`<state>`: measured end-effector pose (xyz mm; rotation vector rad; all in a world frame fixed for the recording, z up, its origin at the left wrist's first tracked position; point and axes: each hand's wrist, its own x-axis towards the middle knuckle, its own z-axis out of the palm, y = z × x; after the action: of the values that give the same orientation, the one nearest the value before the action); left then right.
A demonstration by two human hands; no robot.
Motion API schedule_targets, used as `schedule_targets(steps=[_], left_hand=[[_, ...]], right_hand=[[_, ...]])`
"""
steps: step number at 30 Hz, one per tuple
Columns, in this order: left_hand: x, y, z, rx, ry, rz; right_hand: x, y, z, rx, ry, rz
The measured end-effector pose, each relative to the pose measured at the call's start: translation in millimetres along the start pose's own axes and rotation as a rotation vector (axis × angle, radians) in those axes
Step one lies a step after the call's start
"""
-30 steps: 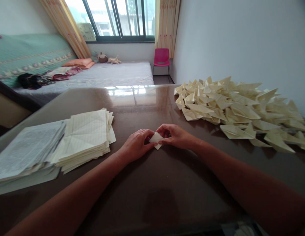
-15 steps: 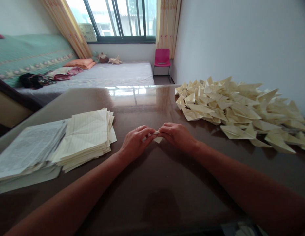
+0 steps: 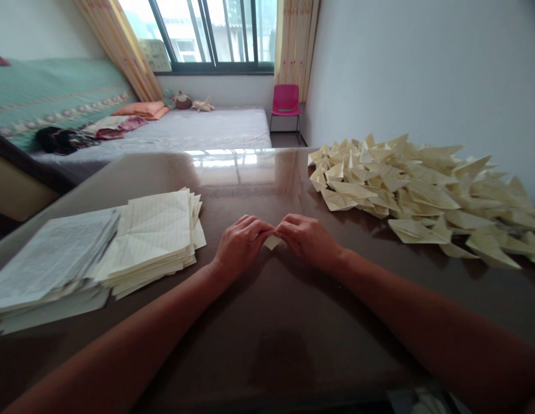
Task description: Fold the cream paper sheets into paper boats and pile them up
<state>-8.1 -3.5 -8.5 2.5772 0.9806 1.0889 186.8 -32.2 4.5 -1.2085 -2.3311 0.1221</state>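
Note:
Between my two hands is a small piece of folded paper (image 3: 272,243), cream in colour, its pointed lower corner showing under the fingertips. My left hand (image 3: 243,242) pinches it from the left, thumb and fingers pressed together. From the right, my right hand (image 3: 308,238) pinches the same paper, its fingertips almost touching those of the left. Most of the paper is hidden by the fingers. Both hands are just over the glossy brown table (image 3: 233,333), near its middle.
Left of my hands lie a stack of creased lined paper (image 3: 157,230) and a stack of grey printed sheets (image 3: 56,259). A large heap of folded paper boats (image 3: 400,184) covers the right side. Beyond the table are a bed (image 3: 224,126) and a pink chair (image 3: 285,102).
The fingertips of both hands have drawn closer together over the paper. More of its lower corner is hidden on the right, and the corner sits slightly higher and further left.

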Motion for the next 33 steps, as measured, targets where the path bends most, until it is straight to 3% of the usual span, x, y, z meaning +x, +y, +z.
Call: schedule_targets(steps=[5, 10, 15, 21, 26, 28, 33], left_hand=[[1.3, -2.2, -0.3, -0.098, 0.024, -0.055], [0.3, -0.8, 1.3, -0.191, -0.05, -0.192], [-0.9, 0.4, 7.9, -0.528, -0.172, -0.403], [2.8, 6.5, 7.2, -0.819, -0.266, -0.543], [3.1, 11.8, 3.7, -0.776, -0.326, -0.601], [2.3, 12.1, 3.0, -0.645, -0.333, -0.545], [3.6, 8.3, -0.1, -0.335, -0.21, -0.397]], right_hand=[[-2.3, 3.4, 6.5, 0.12, 0.076, 0.088], [-1.0, 3.2, 6.2, 0.196, 0.105, 0.157], [3.6, 0.9, 5.0, 0.364, 0.155, 0.256], [7.0, 3.3, 4.9, 0.591, 0.148, 0.364], [7.5, 0.8, 3.4, 0.62, 0.088, 0.306], [7.6, 0.0, 2.3, 0.555, 0.114, 0.289], [7.2, 2.8, 1.8, 0.464, 0.11, 0.211]])
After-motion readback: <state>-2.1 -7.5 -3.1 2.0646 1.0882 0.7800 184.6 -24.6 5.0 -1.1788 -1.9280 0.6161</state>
